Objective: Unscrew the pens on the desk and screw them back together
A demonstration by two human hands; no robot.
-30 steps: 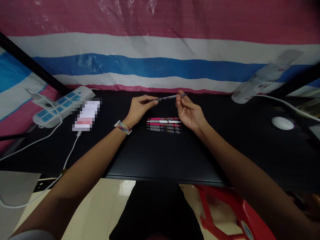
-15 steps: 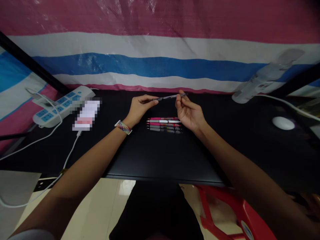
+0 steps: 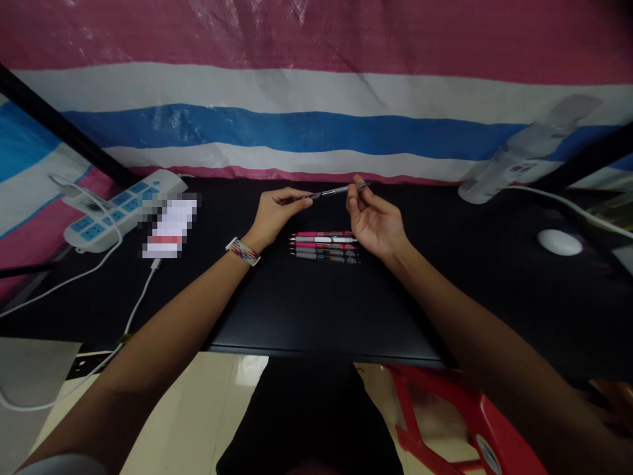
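A big striped sheet (image 3: 316, 137) in pink, white and blue fills the back of this spot, and in front of it runs the black desk (image 3: 316, 310). Down by the right side, a red stool (image 3: 499, 429) pokes out from under the edge. Up top, over on the far left, sits a power strip (image 3: 126, 211); far right, a see-through bottle (image 3: 529, 152). Next size down: a phone (image 3: 171, 227) with its screen blurred out, near the strip, and a white mouse (image 3: 560, 242) across on the right.

Now the hands! The left hand (image 3: 274, 214), banded at the wrist, pinches one end of a dark pen (image 3: 336, 191) between thumb and fingers; the right hand (image 3: 378, 221), palm turned up, grasps the other end in its fingertips. Just nearer the body lies a neat row of pens (image 3: 324, 247), the right hand close by its tips.

What could spoil this? I'd say a loose pinch at either end could drop that slim barrel onto the row, and a dipping right wrist could knock the tips askew.

And the pen itself: slender, dark toward the left, greyer and shinier along the middle, tilted slightly up to the right, held beyond the row. Any lettering is too small to read.
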